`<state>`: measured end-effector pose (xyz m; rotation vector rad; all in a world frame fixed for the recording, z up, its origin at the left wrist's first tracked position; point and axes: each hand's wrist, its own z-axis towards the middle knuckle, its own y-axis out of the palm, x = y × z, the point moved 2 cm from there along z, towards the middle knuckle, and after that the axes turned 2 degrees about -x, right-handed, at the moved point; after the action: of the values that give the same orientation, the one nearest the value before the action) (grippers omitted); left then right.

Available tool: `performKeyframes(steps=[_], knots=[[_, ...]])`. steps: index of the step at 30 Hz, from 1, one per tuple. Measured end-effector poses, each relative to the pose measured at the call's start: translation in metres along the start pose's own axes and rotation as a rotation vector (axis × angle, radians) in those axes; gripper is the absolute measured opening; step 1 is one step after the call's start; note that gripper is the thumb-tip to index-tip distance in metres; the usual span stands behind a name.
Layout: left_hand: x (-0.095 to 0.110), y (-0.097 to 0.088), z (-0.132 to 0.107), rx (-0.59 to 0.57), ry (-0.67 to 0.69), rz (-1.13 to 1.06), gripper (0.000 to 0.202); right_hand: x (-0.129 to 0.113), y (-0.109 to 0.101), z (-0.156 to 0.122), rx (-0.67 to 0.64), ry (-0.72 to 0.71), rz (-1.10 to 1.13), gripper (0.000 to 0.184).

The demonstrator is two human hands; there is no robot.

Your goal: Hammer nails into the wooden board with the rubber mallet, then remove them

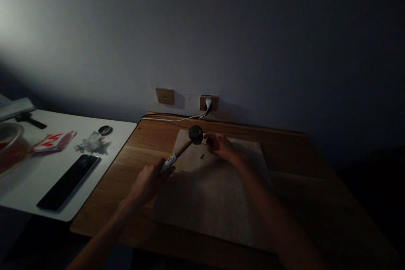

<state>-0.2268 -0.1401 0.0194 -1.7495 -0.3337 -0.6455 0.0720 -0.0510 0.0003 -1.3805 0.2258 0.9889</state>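
My left hand (pixel 152 179) is wrapped round the white-covered grip of a mallet (pixel 182 149) with a wooden handle. Its dark, rounded head is raised at the far side of a wooden board (pixel 218 202). Just right of the mallet head, my right hand (pixel 219 145) is closed with its fingers bent in a pinch. A thin pale sliver shows at those fingertips, too small and dim to name. On the board below the mallet head lies a small greenish-brown scrap (pixel 201 157).
The board rests on a wooden table (pixel 126 185) against the wall. A white table (pixel 25 190) on the left bears a phone (pixel 69 182), a red-and-white packet (pixel 55 141), crumpled clear plastic (pixel 93 143) and a tub (pixel 12 147). Cables (pixel 177 119) run to a wall socket (pixel 213 102).
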Motion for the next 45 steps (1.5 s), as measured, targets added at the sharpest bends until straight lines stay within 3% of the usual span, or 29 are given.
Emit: performKeyframes(steps=[8,13,20,24,28,32,37,45], knots=[[-0.004,-0.001,-0.002,-0.008,-0.013,0.022,0.026,0.001,0.012,0.009,-0.006,0.003,-0.071,0.053],[-0.006,-0.001,-0.002,-0.009,-0.007,0.012,0.026,-0.003,0.010,0.004,0.017,0.110,-0.170,0.058],[-0.001,-0.002,-0.002,-0.023,-0.028,0.020,0.025,-0.003,0.017,0.004,0.016,0.167,-0.267,0.050],[0.013,-0.002,0.007,-0.010,0.026,0.071,0.024,0.005,0.012,-0.003,0.138,0.100,-0.211,0.057],[0.030,0.001,0.020,-0.049,0.074,0.188,0.020,0.023,-0.011,-0.020,0.258,0.068,-0.161,0.058],[0.036,0.004,0.023,-0.078,0.061,0.286,0.022,0.033,-0.024,-0.030,0.192,0.128,-0.194,0.043],[0.033,0.000,0.017,-0.034,0.043,0.265,0.023,0.032,-0.012,-0.018,0.093,0.172,-0.177,0.026],[0.028,-0.004,0.014,0.015,0.020,0.095,0.023,0.029,-0.011,-0.010,0.088,0.182,-0.169,0.029]])
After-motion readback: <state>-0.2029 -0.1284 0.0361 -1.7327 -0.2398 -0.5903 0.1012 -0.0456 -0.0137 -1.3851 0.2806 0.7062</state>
